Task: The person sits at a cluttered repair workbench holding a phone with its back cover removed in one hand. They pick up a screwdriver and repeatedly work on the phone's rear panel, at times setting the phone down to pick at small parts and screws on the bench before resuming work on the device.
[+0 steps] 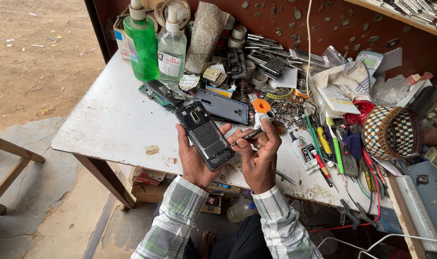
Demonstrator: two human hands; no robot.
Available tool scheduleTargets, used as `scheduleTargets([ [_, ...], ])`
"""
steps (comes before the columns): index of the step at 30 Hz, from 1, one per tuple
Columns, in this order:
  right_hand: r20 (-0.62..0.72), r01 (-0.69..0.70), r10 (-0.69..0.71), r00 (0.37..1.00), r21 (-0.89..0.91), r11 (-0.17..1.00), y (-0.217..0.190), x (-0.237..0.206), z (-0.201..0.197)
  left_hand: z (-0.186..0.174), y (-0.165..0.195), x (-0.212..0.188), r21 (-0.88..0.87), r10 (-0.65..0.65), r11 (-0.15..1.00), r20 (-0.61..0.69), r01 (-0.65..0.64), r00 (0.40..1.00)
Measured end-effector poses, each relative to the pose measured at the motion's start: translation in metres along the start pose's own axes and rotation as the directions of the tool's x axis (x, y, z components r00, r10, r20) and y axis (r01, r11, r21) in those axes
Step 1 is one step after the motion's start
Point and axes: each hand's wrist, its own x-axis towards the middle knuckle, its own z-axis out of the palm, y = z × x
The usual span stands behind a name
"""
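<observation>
My left hand (193,160) holds an opened smartphone (205,135) with its back cover off, the inner frame and boards facing up. My right hand (260,156) grips a small screwdriver (251,134) with a metal shaft and an orange-capped handle, its tip touching the phone's lower right edge. Both hands hover above the front of a white worktable (113,120). A detached grey-blue back cover (223,106) lies on the table just behind the phone.
Two bottles, one green (141,41) and one clear (172,48), stand at the back left. Loose parts, tweezers and screwdrivers (324,148) crowd the right side beside a woven basket (392,132). Boxes sit under the table; a dirt floor lies to the left.
</observation>
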Motion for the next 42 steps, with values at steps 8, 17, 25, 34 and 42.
scheduleTargets([
  [8,0.068,0.131,-0.125,0.99,-0.091,0.987,-0.003,0.006,-0.002,-0.001,0.0,-0.001,0.122,0.041,0.992,-0.074,-0.031,0.996],
  [17,0.021,0.223,-0.224,0.974,-0.21,0.952,-0.002,0.005,0.004,0.001,-0.001,0.0,0.119,0.042,0.992,-0.061,-0.034,0.997],
  [25,0.045,0.201,-0.196,0.98,-0.139,0.97,0.003,0.004,0.003,-0.005,0.001,0.0,0.093,0.04,0.995,-0.048,-0.036,0.998],
  [34,0.05,0.043,-0.041,0.998,-0.038,0.998,0.005,0.003,-0.001,-0.002,0.001,0.0,0.068,0.034,0.997,-0.071,-0.03,0.997],
  [42,-0.002,0.02,-0.021,1.0,-0.081,0.996,0.004,0.004,0.001,-0.002,0.002,0.0,0.074,0.034,0.997,-0.024,-0.032,0.999],
])
